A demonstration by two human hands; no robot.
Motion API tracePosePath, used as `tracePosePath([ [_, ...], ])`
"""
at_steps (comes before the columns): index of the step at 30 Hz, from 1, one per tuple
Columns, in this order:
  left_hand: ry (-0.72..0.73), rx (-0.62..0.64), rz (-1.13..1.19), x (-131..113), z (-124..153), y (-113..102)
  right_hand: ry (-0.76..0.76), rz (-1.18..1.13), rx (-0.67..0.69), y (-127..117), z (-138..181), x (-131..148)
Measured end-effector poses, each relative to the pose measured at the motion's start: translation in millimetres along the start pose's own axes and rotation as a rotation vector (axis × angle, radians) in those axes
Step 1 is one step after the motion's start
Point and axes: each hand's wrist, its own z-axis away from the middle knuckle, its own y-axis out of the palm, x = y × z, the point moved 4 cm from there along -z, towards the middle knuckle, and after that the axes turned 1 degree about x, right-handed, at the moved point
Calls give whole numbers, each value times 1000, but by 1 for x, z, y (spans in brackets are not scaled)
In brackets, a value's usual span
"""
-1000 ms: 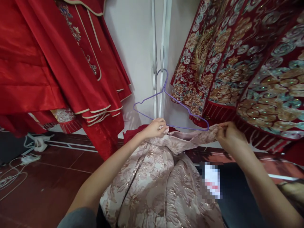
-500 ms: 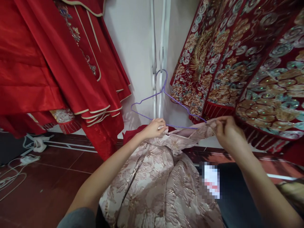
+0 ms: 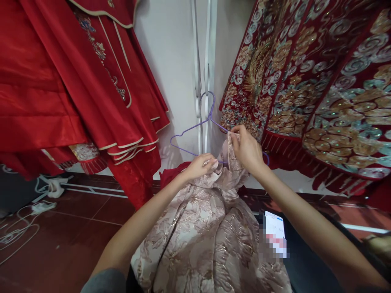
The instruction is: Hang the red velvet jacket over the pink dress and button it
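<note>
A pale pink brocade garment (image 3: 201,236) with gold flower patterns drapes down over my lap. My left hand (image 3: 200,166) is closed on its top edge, just under the bottom bar of a purple wire hanger (image 3: 189,130). My right hand (image 3: 247,149) pinches another part of the garment's top edge and holds it up against the hanger's right arm. The hanger's hook hangs on white straps (image 3: 203,61) against the wall.
Red satin robes (image 3: 76,81) hang at the left. A red embroidered garment (image 3: 311,81) with gold and teal swirls hangs at the right. A phone (image 3: 275,234) lies on dark cloth by my right forearm. White cables (image 3: 27,215) lie on the red tiled floor.
My right hand has moved left and up along the hanger with the garment's edge, from the hanger's right corner to near its neck. My left hand has stayed put.
</note>
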Motion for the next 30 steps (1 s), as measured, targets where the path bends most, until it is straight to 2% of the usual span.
tracePosePath([
  [1, -14, -81, -17, 0, 3, -7, 12, -11, 9, 3, 0, -4],
  [3, -98, -349, -84, 8, 14, -29, -6, -40, 18, 6, -5, -14],
  [6, -334, -771, -196, 37, 42, -71, -89, -86, 22, 6, -17, -31],
  [10, -505, -960, -288, 80, 78, -104, -132, -150, -31, 4, -30, -47],
  [13, -598, -991, -290, 102, 98, -108, -123, -181, -52, 5, -33, -49],
  [16, -639, -978, -269, 112, 106, -104, -122, -202, -48, 7, -32, -48],
  [30, -584, -1002, -243, 105, 108, -100, -112, -194, -62, 9, -32, -49],
])
